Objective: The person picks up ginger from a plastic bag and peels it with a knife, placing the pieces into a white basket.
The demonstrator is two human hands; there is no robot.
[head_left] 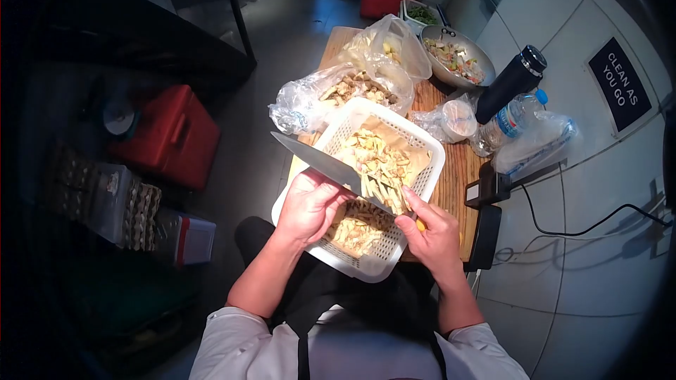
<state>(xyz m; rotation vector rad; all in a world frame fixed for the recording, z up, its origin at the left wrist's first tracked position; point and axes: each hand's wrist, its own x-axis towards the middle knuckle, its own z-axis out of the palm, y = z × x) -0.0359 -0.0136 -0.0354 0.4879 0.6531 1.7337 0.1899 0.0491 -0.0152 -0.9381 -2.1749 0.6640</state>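
A broad-bladed knife (317, 160) lies slantwise over a white perforated plastic basket (435, 162), its tip pointing up and left. My right hand (434, 233) is closed around the handle, of which a bit of yellow shows. My left hand (308, 210) is closed at the lower edge of the blade, thumb against it and the other fingers partly hidden beneath. Chopped pale-yellow pieces (386, 192), resembling ginger, rest at the blade's handle end. More chopped pieces (373, 151) fill the far part of the basket, and another heap (354, 231) sits in its near part.
Behind the basket are plastic bags of brownish pieces (359, 88) on a wooden table (451, 176). A wok of food (458, 60), dark flask (512, 83) and water bottle (508, 123) line the right, beside a tiled wall. Red boxes (172, 137) and egg trays (143, 214) stand left.
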